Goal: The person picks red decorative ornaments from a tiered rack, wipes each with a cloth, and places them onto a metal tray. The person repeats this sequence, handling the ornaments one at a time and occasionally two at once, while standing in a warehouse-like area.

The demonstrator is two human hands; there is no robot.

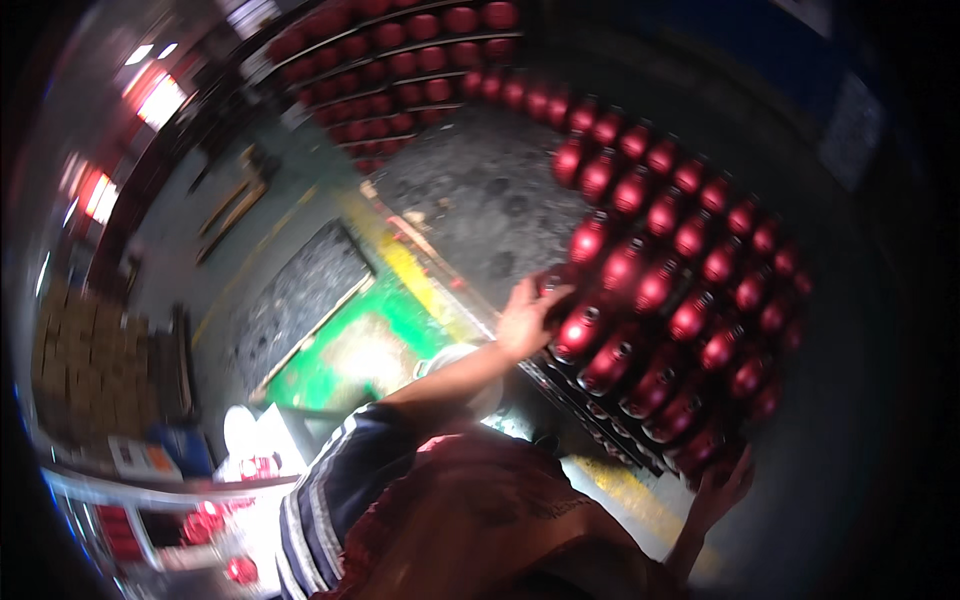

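Note:
Rows of glossy red metal cylinders (622, 262), shaped like fire extinguisher bodies with dark necks, stand close together on a dark board at the right. My left hand (525, 315) is closed round a darker red cylinder (556, 282) at the left end of the nearest rows; my fingers hide part of it. At the opposite, near-right end, my right hand (727, 485) curls its fingers against another red cylinder (703, 452). Shadow and blur hide exactly where those fingertips lie.
A bare dark board (480, 190) with a wooden edge extends left of the rows. Stacked layers of red cylinders (400, 65) stand beyond it. On the left are another dark board (300, 290), a green surface (370, 340) and stacked brown cartons (90, 365).

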